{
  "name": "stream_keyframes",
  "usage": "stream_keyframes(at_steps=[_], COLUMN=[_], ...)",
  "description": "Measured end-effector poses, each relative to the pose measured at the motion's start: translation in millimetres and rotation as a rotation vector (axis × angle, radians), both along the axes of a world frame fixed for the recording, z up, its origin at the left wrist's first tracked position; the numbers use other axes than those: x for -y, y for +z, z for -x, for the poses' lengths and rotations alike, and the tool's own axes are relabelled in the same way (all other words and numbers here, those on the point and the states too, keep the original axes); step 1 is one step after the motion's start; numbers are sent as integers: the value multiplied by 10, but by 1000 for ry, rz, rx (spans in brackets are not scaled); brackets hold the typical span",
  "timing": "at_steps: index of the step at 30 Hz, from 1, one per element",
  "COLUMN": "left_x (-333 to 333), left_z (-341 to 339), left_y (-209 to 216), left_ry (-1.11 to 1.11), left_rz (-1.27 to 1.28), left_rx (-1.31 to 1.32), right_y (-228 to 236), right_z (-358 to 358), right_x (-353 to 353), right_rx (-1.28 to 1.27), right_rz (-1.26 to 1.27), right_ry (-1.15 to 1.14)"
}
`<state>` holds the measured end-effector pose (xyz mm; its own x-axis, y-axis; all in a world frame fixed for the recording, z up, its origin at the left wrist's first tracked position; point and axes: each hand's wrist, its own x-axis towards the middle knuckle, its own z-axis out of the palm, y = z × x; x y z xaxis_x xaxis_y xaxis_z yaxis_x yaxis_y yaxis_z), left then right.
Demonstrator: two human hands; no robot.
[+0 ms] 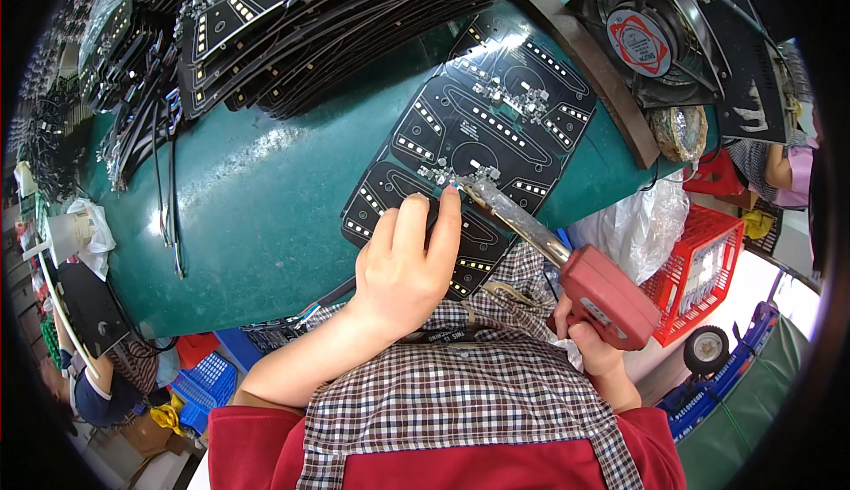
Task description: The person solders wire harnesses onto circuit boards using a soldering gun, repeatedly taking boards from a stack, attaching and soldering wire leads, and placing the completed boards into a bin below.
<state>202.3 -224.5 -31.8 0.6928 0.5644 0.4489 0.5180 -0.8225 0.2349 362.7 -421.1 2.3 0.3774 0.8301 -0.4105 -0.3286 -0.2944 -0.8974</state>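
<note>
A black circuit board panel point(496, 127) with rows of small light chips and silvery connectors lies on the green table, close in front of me. My left hand point(403, 260) bends over its near part, fingertips down beside a connector point(438, 173). A speck of blue shows at the index fingertip. A dark cable point(332, 295) emerges below this hand; it seems pinched in the fingers, which hide most of it. My right hand point(591, 344) grips a red-handled soldering gun point(611, 295). Its long metal barrel slants up to the left, the tip meeting the board's connector area by my left fingertips.
Stacked black boards point(354, 30) tower at the back left, with bundled dark cables point(164, 136) beside them. A fan point(637, 38) stands at the back right, behind a brown bar point(589, 65). A red crate point(699, 269) and a clear plastic bag point(637, 224) are at right.
</note>
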Motion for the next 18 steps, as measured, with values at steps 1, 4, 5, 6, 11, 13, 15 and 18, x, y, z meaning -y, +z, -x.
stream_keyframes(at_steps=[1,4,5,6,11,13,15,18], left_x=[0,1,0,-1,1,0,-6,-23], left_z=[2,5,2,2,-10,-2,6,23], left_y=[11,30,37,42,37,73,49,18], left_ry=[0,-4,-5,-6,1,-10,-10,-29], left_rz=[-4,-1,-1,4,5,35,43,65], left_rx=[-8,-18,-17,-23,-30,-61,-38,5], right_y=[-30,-75,-25,22,138,164,180,165], right_z=[-28,-96,-75,-57,7,25,26,32], right_x=[59,170,106,34,-141,-142,-147,-123], right_rx=[0,496,410,323,-15,-59,-99,-114], right_rz=[0,89,87,84,5,-12,-1,4], right_ry=[1,256,208,160,7,-55,-64,-61])
